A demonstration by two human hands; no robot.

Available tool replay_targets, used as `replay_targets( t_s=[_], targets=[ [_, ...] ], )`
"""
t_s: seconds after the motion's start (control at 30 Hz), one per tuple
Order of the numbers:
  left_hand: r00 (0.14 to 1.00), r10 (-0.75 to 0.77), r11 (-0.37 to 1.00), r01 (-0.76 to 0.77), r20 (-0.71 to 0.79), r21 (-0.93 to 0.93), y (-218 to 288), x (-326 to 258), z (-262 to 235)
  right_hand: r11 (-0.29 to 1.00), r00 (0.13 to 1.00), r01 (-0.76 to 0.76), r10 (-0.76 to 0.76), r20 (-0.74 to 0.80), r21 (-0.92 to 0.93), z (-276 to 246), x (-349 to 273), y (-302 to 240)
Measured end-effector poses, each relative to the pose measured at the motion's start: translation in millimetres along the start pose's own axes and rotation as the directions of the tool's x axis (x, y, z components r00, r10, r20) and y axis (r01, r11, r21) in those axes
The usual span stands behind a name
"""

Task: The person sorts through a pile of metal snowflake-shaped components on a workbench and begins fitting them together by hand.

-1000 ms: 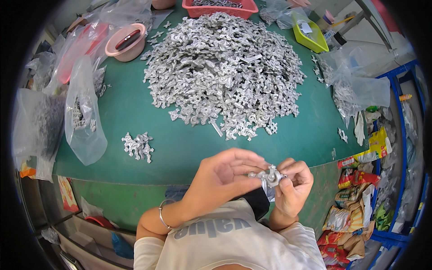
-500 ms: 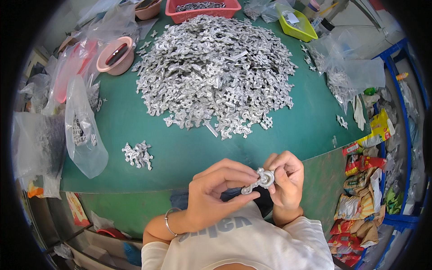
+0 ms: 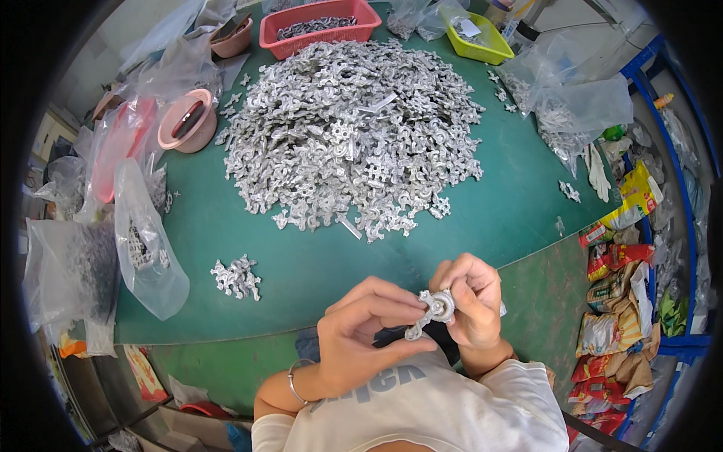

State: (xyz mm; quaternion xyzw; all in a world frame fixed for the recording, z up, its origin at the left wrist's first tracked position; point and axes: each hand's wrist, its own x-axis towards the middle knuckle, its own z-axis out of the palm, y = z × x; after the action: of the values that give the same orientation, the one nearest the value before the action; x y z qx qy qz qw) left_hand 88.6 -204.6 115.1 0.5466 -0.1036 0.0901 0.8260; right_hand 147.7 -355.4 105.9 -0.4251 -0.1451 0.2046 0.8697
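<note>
Just past the table's near edge, both hands hold one small silver-grey metal casting (image 3: 435,307) with a round ring at one end and a narrower arm. My right hand (image 3: 476,305) pinches the ring end between thumb and curled fingers. My left hand (image 3: 365,324) has its fingertips on the casting's upper left side, the thumb below its narrow arm. A large heap of similar castings (image 3: 346,135) covers the middle of the green table (image 3: 316,271). Farther left lies a small separate pile of castings (image 3: 237,277).
A red basket (image 3: 320,34) with metal pieces and a yellow-green basket (image 3: 482,41) stand behind the heap. At left are a pink bowl (image 3: 188,124) and clear plastic bags (image 3: 154,264). To the right lie a bag of parts (image 3: 561,120), a white glove (image 3: 597,173) and a blue rack (image 3: 678,151).
The casting has turned slightly in my fingers, its ring facing up more. Both hands stay together on it. The whole view has shifted a little.
</note>
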Motion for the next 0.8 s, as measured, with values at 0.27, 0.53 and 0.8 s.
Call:
replay_targets(
  t_s=[0.27,0.53,0.8],
  targets=[
    [0.999,0.005,1.000,-0.005,0.043,-0.010,0,0,5,0.998,0.998,0.064,-0.064,-0.028,-0.006,-1,-2,2],
    [0.987,-0.160,0.967,0.161,0.021,-0.197,5,0,9,0.994,0.994,0.105,-0.105,-0.002,0.016,3,1,1],
    [0.986,-0.144,0.964,0.158,0.082,-0.212,2,1,4,0.995,0.996,0.094,-0.094,-0.009,0.013,5,-1,2]
  ],
)
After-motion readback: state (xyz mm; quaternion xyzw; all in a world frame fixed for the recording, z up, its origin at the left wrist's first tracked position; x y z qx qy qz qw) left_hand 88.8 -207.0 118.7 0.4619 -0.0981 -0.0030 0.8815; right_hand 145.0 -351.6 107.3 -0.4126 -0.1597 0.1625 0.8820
